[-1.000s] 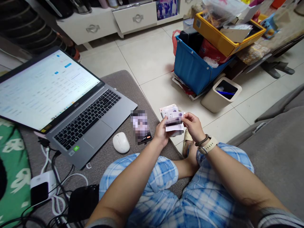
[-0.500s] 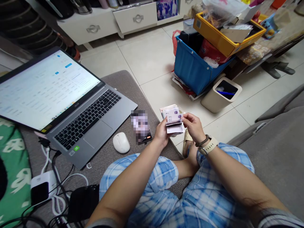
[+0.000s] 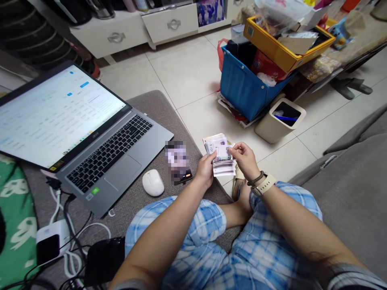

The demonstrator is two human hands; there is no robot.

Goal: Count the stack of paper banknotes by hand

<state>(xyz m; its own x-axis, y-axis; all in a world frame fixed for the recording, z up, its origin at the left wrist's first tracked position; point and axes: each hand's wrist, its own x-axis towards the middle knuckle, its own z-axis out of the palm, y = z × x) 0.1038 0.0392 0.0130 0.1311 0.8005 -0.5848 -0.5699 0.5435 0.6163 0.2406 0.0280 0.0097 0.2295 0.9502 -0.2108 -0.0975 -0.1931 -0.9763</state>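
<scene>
A stack of banknotes [image 3: 218, 146], mostly pale purple on its face, is held above my crossed legs. My left hand [image 3: 206, 168] grips the stack at its left side, thumb lying across the top. Several notes are folded down toward me and fan out below that thumb. My right hand [image 3: 244, 160] is closed in a pinch at the right edge of the top note. Left of my hands, on the grey cushioned seat [image 3: 157, 105], lie a partly blurred-out phone [image 3: 189, 176] and a white mouse [image 3: 153, 182].
An open laptop [image 3: 121, 161] stands at left, with cables and a white device [image 3: 53, 237] in front. Across the tiled floor are a blue bin [image 3: 242, 84] under a yellow box [image 3: 273, 46] and a beige waste bin [image 3: 267, 125]. A grey sofa [image 3: 350, 193] is at right.
More notes are now folded down below my left thumb, so the lower fan is thicker. My right hand still pinches the right edge of the stack. The view has shifted slightly.
</scene>
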